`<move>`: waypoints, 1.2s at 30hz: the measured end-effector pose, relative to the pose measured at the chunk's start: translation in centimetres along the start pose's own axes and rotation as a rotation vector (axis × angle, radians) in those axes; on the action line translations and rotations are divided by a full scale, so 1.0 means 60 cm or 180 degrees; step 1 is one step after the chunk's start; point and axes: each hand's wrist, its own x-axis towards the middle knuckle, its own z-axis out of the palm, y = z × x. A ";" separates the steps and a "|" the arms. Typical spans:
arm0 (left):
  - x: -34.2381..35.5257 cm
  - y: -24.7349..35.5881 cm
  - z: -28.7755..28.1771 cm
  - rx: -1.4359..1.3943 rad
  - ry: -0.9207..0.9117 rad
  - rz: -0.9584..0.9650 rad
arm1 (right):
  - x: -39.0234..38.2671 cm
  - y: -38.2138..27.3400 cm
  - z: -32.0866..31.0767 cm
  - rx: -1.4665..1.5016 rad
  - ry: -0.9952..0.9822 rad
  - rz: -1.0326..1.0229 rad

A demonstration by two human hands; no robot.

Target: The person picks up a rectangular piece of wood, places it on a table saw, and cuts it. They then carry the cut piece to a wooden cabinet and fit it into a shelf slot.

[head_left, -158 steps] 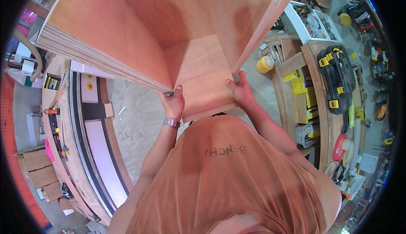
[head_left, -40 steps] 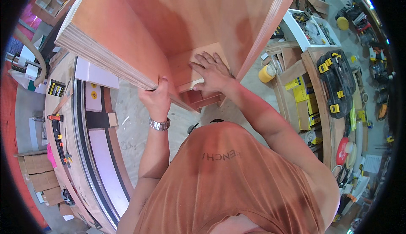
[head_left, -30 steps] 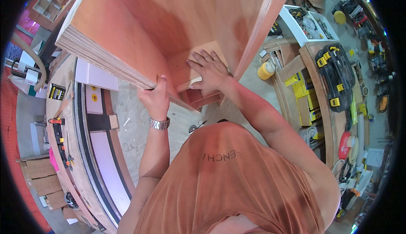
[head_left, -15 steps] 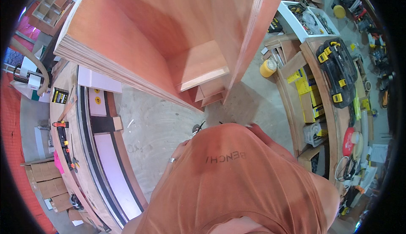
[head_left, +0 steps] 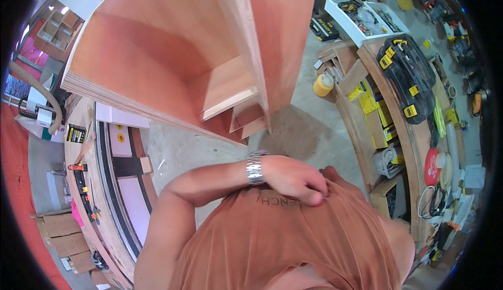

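Note:
My left hand [head_left: 294,178], with a silver metal-band watch [head_left: 255,168] on its wrist, lies across the front of my brown sleeveless shirt [head_left: 272,232]. Its fingers curl inward and pinch the cloth near the lettering. Beyond the shirt only a sliver of my right hand or forearm [head_left: 336,175] shows; its fingers are hidden. Ahead of me stands a tall plywood cabinet [head_left: 131,88], open at the front, with a pale-edged shelf [head_left: 230,103] and smaller compartments lower down. Neither hand visibly touches it.
At left a long workbench [head_left: 89,148] carries an orange-and-black tool [head_left: 78,177]. On the right, a wooden shelf unit [head_left: 401,117] holds yellow boxes and a black tool case [head_left: 408,80]. A yellow container [head_left: 323,84] sits on the concrete floor beside it. White drawers [head_left: 361,20] hold loose items.
My left hand has come up from beyond the shirt and across my front onto the cloth. The view has shifted, so the cabinet appears turned, showing more of its right outer side.

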 end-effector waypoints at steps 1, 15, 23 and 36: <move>0.035 0.006 -0.001 -0.0059 -0.0160 -0.0085 | 0.012 -0.007 0.010 0.0047 -0.0002 -0.0039; 0.137 -0.051 0.005 -0.0133 -0.0009 0.0266 | -0.071 -0.047 -0.023 0.0538 -0.0274 0.0036; 0.121 -0.080 -0.005 -0.0812 -0.0412 0.0128 | -0.053 -0.008 -0.050 0.0443 -0.0315 0.0059; 0.139 -0.066 0.019 -0.0791 -0.0256 0.0082 | -0.060 0.011 -0.070 0.0415 -0.0249 0.0094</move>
